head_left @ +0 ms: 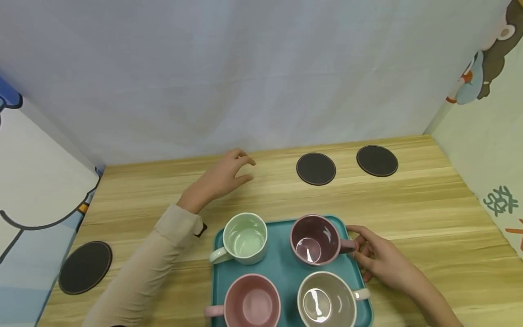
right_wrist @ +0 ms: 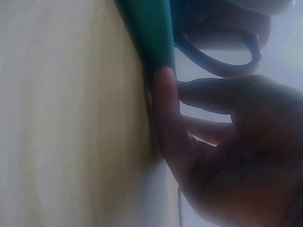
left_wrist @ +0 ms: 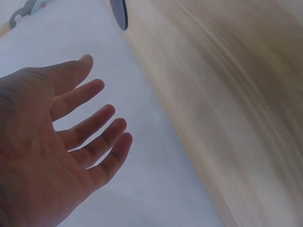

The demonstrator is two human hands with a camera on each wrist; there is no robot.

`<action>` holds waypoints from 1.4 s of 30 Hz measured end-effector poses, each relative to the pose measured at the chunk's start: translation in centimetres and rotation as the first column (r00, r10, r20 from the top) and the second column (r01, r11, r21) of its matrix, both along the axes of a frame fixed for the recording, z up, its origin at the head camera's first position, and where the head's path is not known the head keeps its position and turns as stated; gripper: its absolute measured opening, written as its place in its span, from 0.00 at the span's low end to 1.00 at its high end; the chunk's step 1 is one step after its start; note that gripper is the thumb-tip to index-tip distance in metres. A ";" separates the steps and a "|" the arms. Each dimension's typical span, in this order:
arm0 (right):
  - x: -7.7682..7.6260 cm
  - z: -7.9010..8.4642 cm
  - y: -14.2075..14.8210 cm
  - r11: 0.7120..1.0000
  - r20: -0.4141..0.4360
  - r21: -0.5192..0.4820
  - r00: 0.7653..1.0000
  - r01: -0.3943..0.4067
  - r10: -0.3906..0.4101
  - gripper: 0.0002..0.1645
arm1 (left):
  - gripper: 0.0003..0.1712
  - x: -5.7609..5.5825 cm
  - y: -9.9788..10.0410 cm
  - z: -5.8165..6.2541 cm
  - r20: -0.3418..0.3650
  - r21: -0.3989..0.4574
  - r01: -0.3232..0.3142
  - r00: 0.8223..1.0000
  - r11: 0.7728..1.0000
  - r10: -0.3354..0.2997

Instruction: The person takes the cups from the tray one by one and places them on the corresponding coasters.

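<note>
My left hand (head_left: pixel 222 177) is raised beyond the mint-green mug (head_left: pixel 246 237), its fingers loosely spread and nothing in them. In the left wrist view the left palm (left_wrist: pixel 38 151) shows, apart from anything. At the right edge of the teal tray (head_left: pixel 279 231), my right hand (head_left: pixel 380 259) grips the rim beside the plum mug's handle. The right wrist view shows a fingertip (right_wrist: pixel 165 92) against the tray's side, below the mug handle (right_wrist: pixel 227 66). Four-cornered on the tray stand the mint mug, plum mug (head_left: pixel 314 240), pink mug (head_left: pixel 252 302) and cream mug (head_left: pixel 327 302).
Two black round coasters (head_left: pixel 316 169) (head_left: pixel 377 161) lie at the back right of the wooden table (head_left: pixel 429 218). Another black coaster (head_left: pixel 85 267) lies at the left edge. A pale cloth wall (head_left: pixel 245 77) stands behind, with cartoon-printed side panels (head_left: pixel 490 136).
</note>
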State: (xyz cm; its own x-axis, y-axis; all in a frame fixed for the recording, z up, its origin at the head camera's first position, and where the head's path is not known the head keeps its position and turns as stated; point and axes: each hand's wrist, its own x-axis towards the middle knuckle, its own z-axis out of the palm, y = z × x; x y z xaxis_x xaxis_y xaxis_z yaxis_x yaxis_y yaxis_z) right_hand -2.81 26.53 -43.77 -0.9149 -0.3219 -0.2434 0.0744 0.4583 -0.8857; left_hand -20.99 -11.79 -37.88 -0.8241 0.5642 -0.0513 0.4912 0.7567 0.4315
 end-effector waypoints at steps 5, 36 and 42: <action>0.0 0.0 0.0 1.000 -0.001 -0.002 1.000 -0.003 0.003 0.36 | 0.22 2.2 -1.9 -0.1 -0.067 0.006 -0.041 0.997 0.999 0.041; 0.0 0.1 0.2 1.000 0.000 0.008 1.000 0.013 -0.013 0.36 | 0.26 14.5 -12.9 -1.9 -0.030 -0.034 -0.414 0.910 0.910 0.413; 0.0 0.1 0.2 1.000 0.014 -0.010 1.000 0.009 -0.009 0.35 | 0.29 15.4 -15.4 -2.2 -0.001 -0.079 -0.484 0.874 0.871 0.486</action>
